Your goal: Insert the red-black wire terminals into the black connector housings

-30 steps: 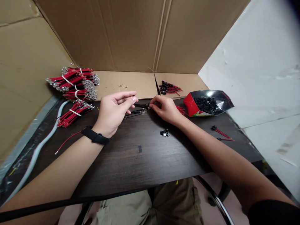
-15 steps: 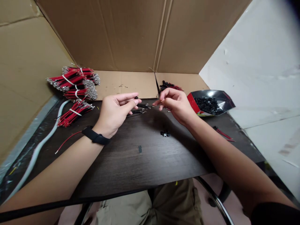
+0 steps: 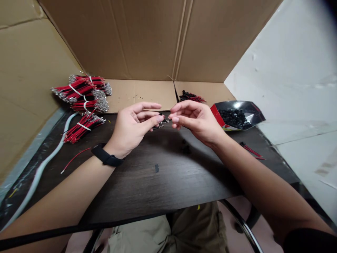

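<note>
My left hand [image 3: 137, 123] pinches a small black connector housing [image 3: 161, 114] between thumb and fingertips, mostly covered by them. Close by on the right, the thumb and index finger of my right hand [image 3: 196, 121] are closed on a thin wire [image 3: 170, 118], of which just the tip shows. The fingertips of both hands are a small gap apart. Beneath and behind them lie several black wires with metal terminals [image 3: 164, 123], partly hidden by my left hand.
Tied bundles of red and black wires [image 3: 84, 98] lie at the left, near a loose red wire [image 3: 75, 158]. Black housings fill an open box [image 3: 252, 117] at the right. Finished-looking wired connectors [image 3: 191, 96] sit behind my right hand; small black pieces [image 3: 185, 147] lie on the table.
My right hand has moved slightly left with the wire, bringing its fingertips close to the connector housing. My left hand has shifted a little to the right.
</note>
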The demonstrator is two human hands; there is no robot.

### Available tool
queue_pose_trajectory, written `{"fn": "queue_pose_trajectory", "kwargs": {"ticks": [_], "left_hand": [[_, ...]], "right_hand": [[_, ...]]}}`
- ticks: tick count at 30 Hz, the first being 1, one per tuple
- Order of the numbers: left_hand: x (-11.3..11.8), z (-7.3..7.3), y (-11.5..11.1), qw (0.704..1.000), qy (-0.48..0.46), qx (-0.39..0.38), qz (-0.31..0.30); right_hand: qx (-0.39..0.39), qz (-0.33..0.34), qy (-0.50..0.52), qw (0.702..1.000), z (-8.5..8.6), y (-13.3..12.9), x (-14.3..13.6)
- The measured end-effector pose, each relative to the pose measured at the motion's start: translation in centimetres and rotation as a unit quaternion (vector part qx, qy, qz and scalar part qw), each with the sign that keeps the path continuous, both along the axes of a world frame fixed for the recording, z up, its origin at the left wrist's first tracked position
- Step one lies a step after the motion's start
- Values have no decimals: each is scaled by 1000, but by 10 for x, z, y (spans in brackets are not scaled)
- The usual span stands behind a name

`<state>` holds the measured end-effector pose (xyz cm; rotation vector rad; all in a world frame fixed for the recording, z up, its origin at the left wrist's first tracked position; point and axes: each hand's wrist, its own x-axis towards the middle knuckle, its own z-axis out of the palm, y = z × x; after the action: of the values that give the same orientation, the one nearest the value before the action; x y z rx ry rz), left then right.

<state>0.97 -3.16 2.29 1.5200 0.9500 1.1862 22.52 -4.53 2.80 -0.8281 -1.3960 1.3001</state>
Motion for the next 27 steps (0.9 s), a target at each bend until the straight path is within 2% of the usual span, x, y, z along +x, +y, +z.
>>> {"fn": "queue_pose_trajectory", "kwargs": {"ticks": [9, 18, 27], "left_hand": [[-1, -4, 4, 1000, -23, -5, -13], [2, -5, 2, 994, -72, -45, -70], [2, -5, 3, 992, -71, -39, -93]], "right_hand": [[19, -10, -53, 998, 3, -1, 2], [-5, -2, -96, 995, 13, -10, -3], [78, -45, -135, 987, 9, -12, -5]]}}
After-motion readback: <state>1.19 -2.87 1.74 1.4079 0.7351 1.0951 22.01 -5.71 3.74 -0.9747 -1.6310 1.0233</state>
